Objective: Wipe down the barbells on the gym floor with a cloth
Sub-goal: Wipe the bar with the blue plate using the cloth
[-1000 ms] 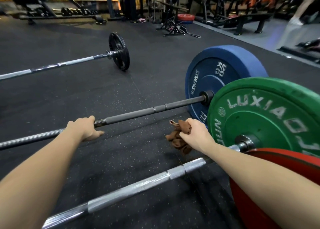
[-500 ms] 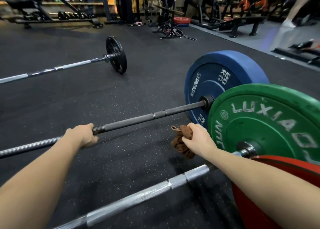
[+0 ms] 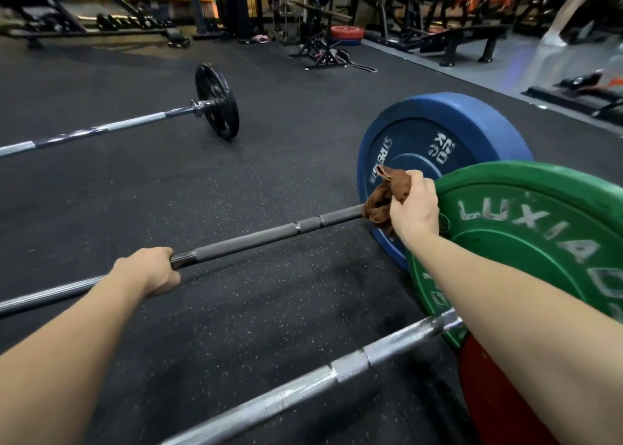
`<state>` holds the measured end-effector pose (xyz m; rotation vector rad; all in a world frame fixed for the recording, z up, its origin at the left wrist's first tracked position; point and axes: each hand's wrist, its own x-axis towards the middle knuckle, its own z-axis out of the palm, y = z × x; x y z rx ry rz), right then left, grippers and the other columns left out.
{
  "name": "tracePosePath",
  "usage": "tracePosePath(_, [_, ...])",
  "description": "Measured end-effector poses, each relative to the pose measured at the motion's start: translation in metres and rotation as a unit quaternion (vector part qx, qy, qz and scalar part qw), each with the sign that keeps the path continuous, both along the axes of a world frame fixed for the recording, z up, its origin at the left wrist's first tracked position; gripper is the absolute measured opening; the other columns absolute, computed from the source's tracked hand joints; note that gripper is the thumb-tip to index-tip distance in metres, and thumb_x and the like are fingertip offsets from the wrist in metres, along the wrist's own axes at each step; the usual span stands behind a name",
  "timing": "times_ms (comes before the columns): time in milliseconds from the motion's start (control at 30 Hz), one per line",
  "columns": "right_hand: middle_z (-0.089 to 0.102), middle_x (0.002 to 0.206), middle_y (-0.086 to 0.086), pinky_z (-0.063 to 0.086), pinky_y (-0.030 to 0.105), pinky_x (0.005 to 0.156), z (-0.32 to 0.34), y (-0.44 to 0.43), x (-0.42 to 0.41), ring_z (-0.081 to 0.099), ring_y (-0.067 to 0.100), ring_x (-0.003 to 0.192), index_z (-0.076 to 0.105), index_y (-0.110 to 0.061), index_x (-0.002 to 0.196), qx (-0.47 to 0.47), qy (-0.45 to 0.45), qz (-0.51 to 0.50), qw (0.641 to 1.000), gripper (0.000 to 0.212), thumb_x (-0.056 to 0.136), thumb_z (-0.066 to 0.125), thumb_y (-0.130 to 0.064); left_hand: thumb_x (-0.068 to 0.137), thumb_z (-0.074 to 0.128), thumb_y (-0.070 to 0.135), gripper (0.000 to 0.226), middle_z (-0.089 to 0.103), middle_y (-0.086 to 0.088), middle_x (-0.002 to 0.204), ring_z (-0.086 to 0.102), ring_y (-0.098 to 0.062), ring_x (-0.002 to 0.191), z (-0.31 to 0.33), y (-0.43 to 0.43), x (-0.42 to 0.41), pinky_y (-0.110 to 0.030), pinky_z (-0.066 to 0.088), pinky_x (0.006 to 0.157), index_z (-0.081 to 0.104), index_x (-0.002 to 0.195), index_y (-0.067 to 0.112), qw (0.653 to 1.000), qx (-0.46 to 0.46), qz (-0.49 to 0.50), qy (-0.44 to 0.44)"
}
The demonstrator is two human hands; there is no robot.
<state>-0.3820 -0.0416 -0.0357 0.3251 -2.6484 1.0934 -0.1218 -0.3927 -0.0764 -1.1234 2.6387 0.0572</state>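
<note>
Your right grip [image 3: 413,208] just brought its bunched brown cloth [image 3: 387,195] onto the barbell [image 3: 269,236] by the blue plate [image 3: 448,121]; left grip [image 3: 151,271] clamps it, wiping's next.

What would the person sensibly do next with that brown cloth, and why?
Probably slide the right hand and brown cloth along the dark bar toward the left hand: the cloth sits at the bar's end by the blue plate, while the left hand grips the bar.
</note>
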Motion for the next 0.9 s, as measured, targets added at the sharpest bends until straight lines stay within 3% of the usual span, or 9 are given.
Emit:
tracePosePath(200, [0.050,0.125,0.013,0.047,0.045,0.094,-0.011,-0.010,-0.024,0.055,0.038,0.105,0.056,-0.020,0.125,0.067,0.028,0.019,0.997,0.042,0.086,0.055,-0.002,0.096,0.051,0.035,0.011,0.058,0.003,0.093,0.055,-0.025,0.089,-0.007,0.003,0.009,-0.035,0.043,0.084,0.048,0.092,0.025,0.999,-0.014,-0.028,0.010])
tracePosePath(300, [0.064,0.108,0.014,0.048,0.043,0.094,-0.025,-0.016,-0.026,0.057,0.041,0.105,0.065,-0.019,0.107,0.170,-0.018,0.035,0.985,0.024,0.084,0.058,-0.019,0.097,0.048,0.036,0.012,0.058,0.002,0.094,0.053,-0.025,0.088,-0.007,0.002,0.012,-0.036,0.044,0.086,0.045,0.096,0.025,0.998,-0.039,-0.041,0.024])
tracePosePath(400, [0.070,0.082,-0.004,0.047,0.042,0.098,-0.051,-0.015,-0.047,0.063,0.033,0.101,0.065,-0.030,0.080,0.184,-0.041,0.060,0.980,0.033,0.073,0.034,-0.039,0.098,0.047,0.037,0.014,0.064,0.000,0.103,0.059,-0.027,0.098,-0.008,0.004,0.014,-0.037,0.043,0.089,0.045,0.099,0.023,0.997,-0.044,-0.057,0.026])
tracePosePath(500, [0.063,0.111,-0.009,0.036,0.046,0.108,-0.025,-0.014,-0.032,0.045,0.036,0.132,0.059,-0.034,0.108,0.236,-0.101,0.082,0.963,0.040,0.076,0.045,-0.053,0.098,0.047,0.037,0.014,0.062,0.001,0.102,0.060,-0.027,0.099,-0.007,0.005,0.015,-0.037,0.042,0.090,0.044,0.100,0.023,0.997,-0.039,-0.058,0.031])
tracePosePath(567, [0.052,0.129,-0.001,0.036,0.047,0.109,-0.015,-0.012,-0.030,0.031,0.039,0.139,0.047,-0.027,0.136,0.306,-0.123,0.100,0.939,0.064,0.079,0.071,-0.047,0.097,0.047,0.038,0.014,0.057,0.003,0.096,0.056,-0.026,0.093,-0.007,0.005,0.015,-0.037,0.040,0.088,0.045,0.099,0.024,0.998,-0.034,-0.053,0.026])
tracePosePath(633, [0.049,0.138,0.007,0.040,0.047,0.105,-0.016,-0.008,-0.030,0.034,0.038,0.135,0.040,-0.020,0.144,0.379,-0.076,0.098,0.917,0.081,0.077,0.083,-0.038,0.097,0.047,0.038,0.015,0.055,0.004,0.094,0.054,-0.025,0.092,-0.008,0.005,0.015,-0.038,0.039,0.087,0.044,0.098,0.024,0.998,-0.029,-0.054,0.025])
tracePosePath(733, [0.051,0.131,0.012,0.044,0.047,0.095,-0.022,-0.010,-0.035,0.041,0.038,0.125,0.048,-0.015,0.132,0.371,-0.010,0.075,0.925,0.055,0.085,0.076,-0.020,0.097,0.047,0.037,0.015,0.055,0.005,0.094,0.051,-0.024,0.091,-0.007,0.005,0.016,-0.038,0.037,0.086,0.043,0.095,0.024,0.997,-0.028,-0.056,0.033])
tracePosePath(800, [0.054,0.123,0.014,0.044,0.047,0.088,-0.012,-0.017,-0.037,0.041,0.041,0.120,0.054,-0.015,0.119,0.340,-0.029,0.066,0.938,0.034,0.086,0.063,-0.008,0.097,0.048,0.038,0.015,0.056,0.005,0.093,0.052,-0.024,0.090,-0.006,0.006,0.017,-0.038,0.036,0.084,0.044,0.095,0.024,0.998,-0.026,-0.055,0.030])
tracePosePath(900, [0.051,0.121,0.015,0.046,0.046,0.082,0.012,-0.031,-0.036,0.053,0.046,0.112,0.055,-0.021,0.118,0.282,-0.043,0.031,0.958,0.035,0.086,0.061,-0.009,0.097,0.047,0.039,0.015,0.056,0.005,0.093,0.052,-0.024,0.088,-0.006,0.007,0.017,-0.037,0.037,0.083,0.044,0.096,0.024,0.997,-0.031,-0.057,0.035])
